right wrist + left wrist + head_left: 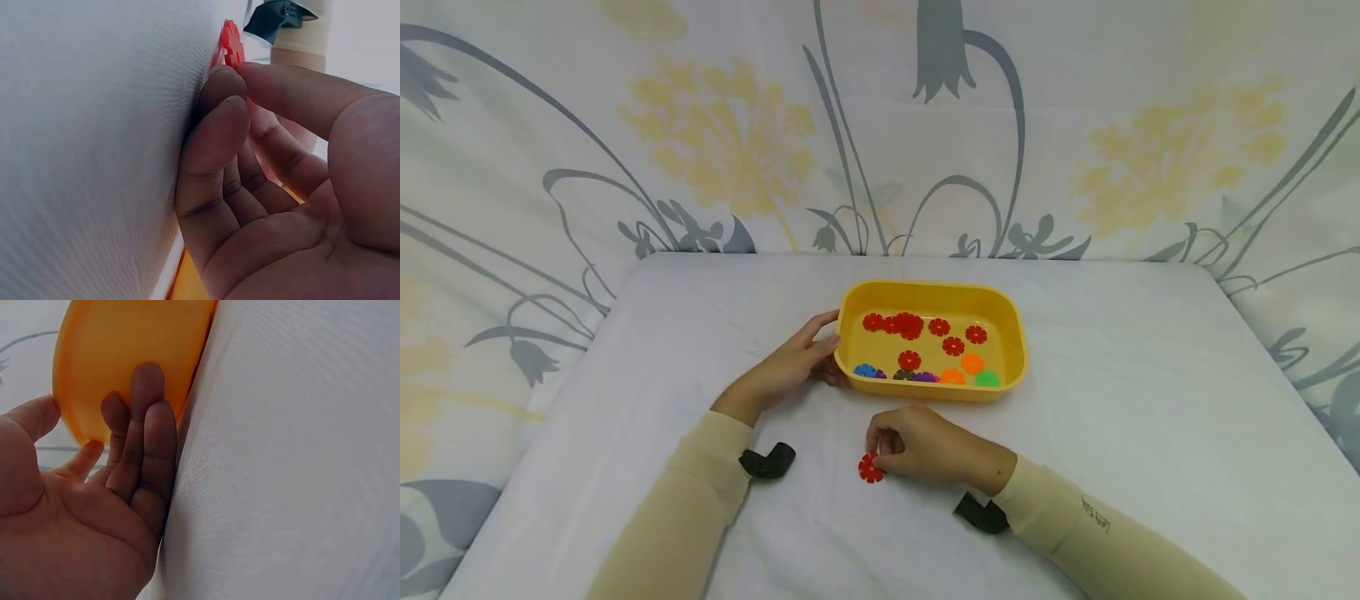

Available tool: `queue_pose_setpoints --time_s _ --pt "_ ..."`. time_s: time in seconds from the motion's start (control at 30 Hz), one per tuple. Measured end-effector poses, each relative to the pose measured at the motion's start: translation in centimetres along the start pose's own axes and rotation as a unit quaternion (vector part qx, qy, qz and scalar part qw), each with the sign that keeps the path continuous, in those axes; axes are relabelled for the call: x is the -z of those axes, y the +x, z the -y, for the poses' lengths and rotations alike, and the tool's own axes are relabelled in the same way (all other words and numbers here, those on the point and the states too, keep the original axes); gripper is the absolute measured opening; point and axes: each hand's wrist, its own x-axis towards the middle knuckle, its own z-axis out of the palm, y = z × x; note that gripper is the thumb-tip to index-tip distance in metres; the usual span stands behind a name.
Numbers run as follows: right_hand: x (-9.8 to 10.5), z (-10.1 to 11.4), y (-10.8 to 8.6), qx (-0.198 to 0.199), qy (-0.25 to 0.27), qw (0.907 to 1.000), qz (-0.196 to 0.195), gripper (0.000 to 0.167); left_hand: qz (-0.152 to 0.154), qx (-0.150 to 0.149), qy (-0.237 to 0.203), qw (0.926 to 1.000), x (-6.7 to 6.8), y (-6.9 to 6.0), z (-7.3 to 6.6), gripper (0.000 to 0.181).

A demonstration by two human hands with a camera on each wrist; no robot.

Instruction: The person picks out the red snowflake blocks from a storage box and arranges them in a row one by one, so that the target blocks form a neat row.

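Near the middle of the white surface, my right hand (928,442) pinches a red notched plastic disc (870,468) between thumb and fingertips. In the right wrist view the red disc (232,45) shows partly beyond the fingertips, close to the cloth. A yellow plastic tub (931,393) stands just beyond that hand. My left hand (790,362) rests against the tub's left end; the left wrist view has its fairly straight fingers (159,440) touching the outer wall. Inside the tub lie several red discs (953,346), orange discs (972,363), a green disc (987,379) and a blue disc (865,370).
White cloth (1150,400) covers the flat surface under the hands. Behind it rises a floral-patterned fabric (865,125). Black wrist mounts (767,461) sit at both sleeve cuffs. Purple and brown discs (925,377) lie along the tub's near wall, partly hidden.
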Motion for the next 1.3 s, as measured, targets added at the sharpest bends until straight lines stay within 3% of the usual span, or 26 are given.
queue_pose_setpoints --time_s 0.23,0.4,0.63,0.77,1.03,1.3 --pt "0.3 0.4 0.0 -0.006 -0.007 1.0 -0.002 0.008 -0.01 0.002 0.002 0.9999 0.2 -0.3 0.0 0.054" --pt "1.6 1.1 -0.5 -0.002 -0.028 0.9993 -0.024 0.006 -0.01 0.002 0.001 0.9999 0.3 -0.2 -0.1 0.054" --pt "6.0 2.9 -1.7 0.046 -0.065 0.9908 -0.109 0.008 -0.009 0.003 0.013 0.9999 0.2 0.1 -0.1 0.054" --pt "9.3 4.1 -1.0 0.043 -0.109 0.9839 -0.135 0.009 -0.017 0.006 0.023 0.9996 0.5 0.1 -0.1 0.055" --pt "13.4 3.7 3.9 0.003 -0.141 0.9867 -0.081 0.016 0.002 0.007 0.004 1.0 0.6 -0.2 0.3 0.056" --pt "13.4 1.3 8.3 -0.065 -0.183 0.9805 0.029 0.025 0.013 0.001 -0.001 0.9999 0.3 -0.1 0.3 0.055"
